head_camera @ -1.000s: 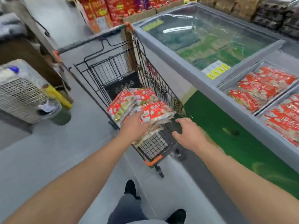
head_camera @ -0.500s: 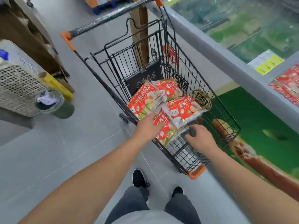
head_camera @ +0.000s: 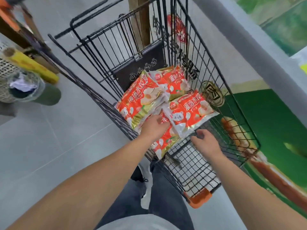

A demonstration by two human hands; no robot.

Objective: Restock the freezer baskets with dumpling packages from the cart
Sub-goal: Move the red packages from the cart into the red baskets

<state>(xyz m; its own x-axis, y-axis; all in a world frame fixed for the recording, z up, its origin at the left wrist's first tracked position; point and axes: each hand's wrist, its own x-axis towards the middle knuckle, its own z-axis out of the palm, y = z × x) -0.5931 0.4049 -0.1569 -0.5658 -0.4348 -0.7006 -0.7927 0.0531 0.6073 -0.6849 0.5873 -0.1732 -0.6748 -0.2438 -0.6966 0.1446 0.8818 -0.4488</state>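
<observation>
Person standing right at the black wire cart [head_camera: 196, 67], both arms reaching down into it. Four red-and-orange dumpling packages in the basket: one at the left side [head_camera: 141, 100], one toward the back [head_camera: 172, 80], one on the right [head_camera: 191, 113] lying partly over the others, and a fourth [head_camera: 166, 140] mostly under them w/ its near end sticking out toward the person. Left hand [head_camera: 153, 127] is palm-down on the pile, where the left pkg and the bottom one meet; fingers spread fairly flat, pressing on the plastic, not visibly wrapped round anything. Right hand [head_camera: 205, 141] sits just at the near edge of the right pkg, fingers curled loosely downward over the cart's wire floor; can't tell if the fingertips have caught the pkg's edge or only touch it. Cart is parked just beside the grey freezer rim [head_camera: 249, 52], w/ green front panel [head_camera: 269, 117] below it. Off to the left, on the grey floor, a white mesh bin [head_camera: 6, 72] w/ a yellow roll [head_camera: 33, 67] near it.
</observation>
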